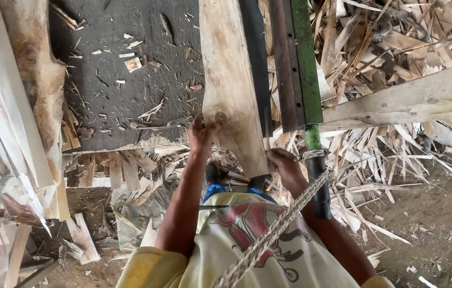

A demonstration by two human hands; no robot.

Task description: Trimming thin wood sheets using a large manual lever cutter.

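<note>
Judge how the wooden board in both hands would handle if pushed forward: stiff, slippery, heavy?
The board looks thick and unbent, so probably stiff. Its rough sawn face likely drags rather than slips. Both left hand and right hand grip its end, hinting at some weight.

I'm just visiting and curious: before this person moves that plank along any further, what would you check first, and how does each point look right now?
1. Left hand on the wooden plank: ok, it grips the near left edge.
2. Right hand on the plank: ok, it holds the near right corner.
3. Plank lying beside the green metal rail: ok, roughly parallel.
4. Braided rope clear of the hands: not ok, it runs right past the right wrist.
5. Footing: not ok, wood offcuts litter the ground.
6. Blade position: cannot tell.
</note>
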